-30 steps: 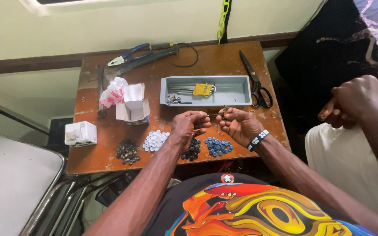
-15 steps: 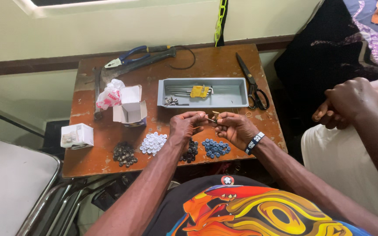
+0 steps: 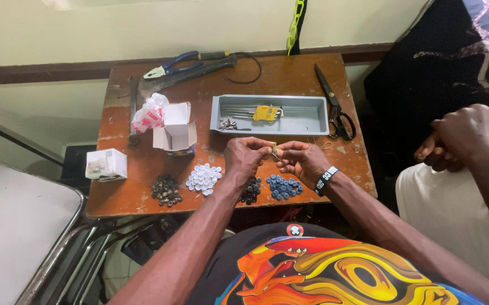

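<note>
My left hand point(image 3: 245, 158) and my right hand point(image 3: 302, 160) meet over the middle of a small wooden table point(image 3: 289, 73), fingertips pinched together on one small brass-coloured piece point(image 3: 275, 149). My right wrist wears a black band. Just below the hands lie piles of small round pieces: a blue pile point(image 3: 284, 187), a dark pile point(image 3: 250, 191) partly under my left wrist, a white pile point(image 3: 203, 178) and a brownish pile point(image 3: 166, 189).
A grey tray point(image 3: 312, 116) with metal keys and a yellow holder stands behind my hands. Black scissors point(image 3: 335, 107) lie right of it; pliers point(image 3: 179, 62) at the back left. Two small white boxes and a pink bag sit left. Another person's hand point(image 3: 459, 135) rests at right.
My hands have come closer together and lifted slightly off the piles, now pinching the small brass piece between them. The view has shifted a little.
</note>
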